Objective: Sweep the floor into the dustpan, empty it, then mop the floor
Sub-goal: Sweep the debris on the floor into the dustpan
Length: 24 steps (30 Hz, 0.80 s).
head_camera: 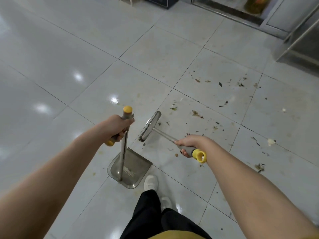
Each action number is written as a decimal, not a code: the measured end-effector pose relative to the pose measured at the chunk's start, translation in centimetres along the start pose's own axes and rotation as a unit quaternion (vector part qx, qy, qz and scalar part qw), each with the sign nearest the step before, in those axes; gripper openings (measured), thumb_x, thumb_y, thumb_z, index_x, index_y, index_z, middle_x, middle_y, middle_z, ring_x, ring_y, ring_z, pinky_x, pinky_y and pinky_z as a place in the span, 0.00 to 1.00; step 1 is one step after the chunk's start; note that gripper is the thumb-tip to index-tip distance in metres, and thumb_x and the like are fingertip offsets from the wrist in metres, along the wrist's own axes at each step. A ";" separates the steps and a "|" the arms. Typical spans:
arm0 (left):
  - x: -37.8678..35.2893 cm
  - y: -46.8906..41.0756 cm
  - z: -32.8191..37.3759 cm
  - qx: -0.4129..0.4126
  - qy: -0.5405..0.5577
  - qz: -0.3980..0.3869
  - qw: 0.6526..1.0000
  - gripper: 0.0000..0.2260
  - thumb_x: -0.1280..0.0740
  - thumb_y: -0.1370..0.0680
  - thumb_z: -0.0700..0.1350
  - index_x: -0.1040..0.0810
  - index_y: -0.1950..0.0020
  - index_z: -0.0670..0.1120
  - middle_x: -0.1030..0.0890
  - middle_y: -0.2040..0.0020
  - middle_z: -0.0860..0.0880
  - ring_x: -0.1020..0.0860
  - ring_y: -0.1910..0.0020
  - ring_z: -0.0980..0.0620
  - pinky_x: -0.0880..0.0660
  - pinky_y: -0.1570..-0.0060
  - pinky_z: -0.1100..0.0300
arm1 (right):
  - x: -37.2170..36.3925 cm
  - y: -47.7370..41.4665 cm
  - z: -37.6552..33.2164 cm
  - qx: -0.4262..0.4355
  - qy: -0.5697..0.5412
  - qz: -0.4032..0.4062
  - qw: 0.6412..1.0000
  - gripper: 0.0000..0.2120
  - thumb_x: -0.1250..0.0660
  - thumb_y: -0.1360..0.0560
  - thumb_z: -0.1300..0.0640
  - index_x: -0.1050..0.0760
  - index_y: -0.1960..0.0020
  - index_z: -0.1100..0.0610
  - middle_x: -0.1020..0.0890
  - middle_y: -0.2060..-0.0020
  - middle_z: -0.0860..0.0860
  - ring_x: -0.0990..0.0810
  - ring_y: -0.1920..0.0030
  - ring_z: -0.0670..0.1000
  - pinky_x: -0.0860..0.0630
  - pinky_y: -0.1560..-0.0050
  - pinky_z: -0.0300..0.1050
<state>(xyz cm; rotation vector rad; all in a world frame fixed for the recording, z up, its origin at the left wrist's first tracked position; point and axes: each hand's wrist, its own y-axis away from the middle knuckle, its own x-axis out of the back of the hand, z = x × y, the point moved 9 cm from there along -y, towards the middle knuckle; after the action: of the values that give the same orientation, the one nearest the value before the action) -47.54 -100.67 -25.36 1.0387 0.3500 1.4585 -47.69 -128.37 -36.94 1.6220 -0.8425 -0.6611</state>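
Note:
My left hand (117,126) grips the grey, yellow-capped handle of a long-handled dustpan (136,167), whose translucent grey pan rests on the tiles just ahead of my white shoe. My right hand (189,144) is closed around the grey and yellow grip of a broom; its metal shaft runs up-left to the brush head (150,126), which touches the floor right of the dustpan pole. Scattered debris (224,104) of dark leaf bits and small crumbs lies over the tiles to the right of the brush. A little pale dirt sits inside the pan.
Glossy grey-white floor tiles (69,54) stretch left and ahead. Metal shelving legs (296,40) and a cabinet base stand at the upper right. A dark box (157,1) sits at the top edge. My black-trousered legs and white shoes (151,182) are below the pan.

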 end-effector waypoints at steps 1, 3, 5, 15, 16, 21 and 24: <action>0.4 -0.6 0.3 -0.001 -0.002 -0.004 1.000 0.18 0.34 0.22 0.52 0.31 0.64 0.40 0.33 0.78 0.48 0.36 0.79 0.51 0.35 0.78 0.64 | -0.2 -0.2 -0.6 -0.004 0.002 0.001 1.000 0.15 0.35 0.23 0.48 0.32 0.55 0.60 0.27 0.76 0.54 0.30 0.82 0.46 0.28 0.79 0.35; 1.5 -1.6 0.8 -0.002 -0.013 -0.012 1.000 0.19 0.35 0.23 0.53 0.32 0.66 0.41 0.33 0.80 0.49 0.36 0.81 0.52 0.35 0.78 0.64 | -0.9 -0.9 -1.9 -0.013 0.006 0.003 1.000 0.16 0.34 0.24 0.48 0.32 0.55 0.60 0.26 0.78 0.53 0.29 0.83 0.47 0.28 0.79 0.35; 2.5 -2.6 1.2 0.004 -0.023 -0.021 1.000 0.20 0.35 0.23 0.54 0.32 0.67 0.42 0.33 0.82 0.51 0.35 0.82 0.52 0.35 0.78 0.65 | -1.8 -1.4 -3.3 -0.019 0.010 0.001 1.000 0.16 0.33 0.24 0.48 0.32 0.55 0.61 0.26 0.79 0.53 0.29 0.83 0.47 0.28 0.80 0.35; 3.9 -5.0 1.5 0.020 0.014 -0.064 0.998 0.18 0.35 0.23 0.53 0.32 0.65 0.42 0.33 0.81 0.50 0.34 0.81 0.52 0.33 0.78 0.65 | -4.2 -4.7 -6.4 -0.069 0.066 0.003 0.995 0.16 0.35 0.23 0.48 0.32 0.54 0.61 0.27 0.71 0.54 0.29 0.81 0.46 0.29 0.80 0.34; 3.9 -5.1 1.7 0.023 0.023 -0.066 0.997 0.18 0.35 0.23 0.53 0.32 0.65 0.42 0.33 0.80 0.50 0.34 0.81 0.52 0.33 0.79 0.66 | -4.4 -5.1 -6.5 -0.075 0.077 0.003 0.994 0.16 0.35 0.22 0.48 0.32 0.54 0.61 0.27 0.70 0.54 0.29 0.82 0.47 0.29 0.80 0.34; 3.4 -5.1 3.2 0.045 0.071 -0.083 0.993 0.16 0.33 0.22 0.50 0.31 0.64 0.41 0.30 0.78 0.49 0.31 0.83 0.55 0.30 0.80 0.68 | -4.6 -6.3 -5.9 -0.124 0.150 0.006 0.981 0.17 0.38 0.21 0.47 0.33 0.54 0.62 0.25 0.69 0.54 0.27 0.74 0.48 0.27 0.74 0.39; 2.2 -4.9 4.5 0.045 0.095 -0.102 0.989 0.13 0.34 0.22 0.48 0.28 0.60 0.39 0.26 0.79 0.49 0.28 0.83 0.56 0.27 0.79 0.67 | -4.0 -6.7 -5.6 -0.133 0.152 0.012 0.979 0.18 0.40 0.21 0.47 0.33 0.54 0.63 0.25 0.68 0.54 0.28 0.72 0.48 0.27 0.71 0.39</action>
<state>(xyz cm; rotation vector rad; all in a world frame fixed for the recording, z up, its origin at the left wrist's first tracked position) -40.66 -99.31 -25.73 0.9090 0.6465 1.3688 -44.43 -121.24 -42.45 1.4223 -0.5242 -0.4695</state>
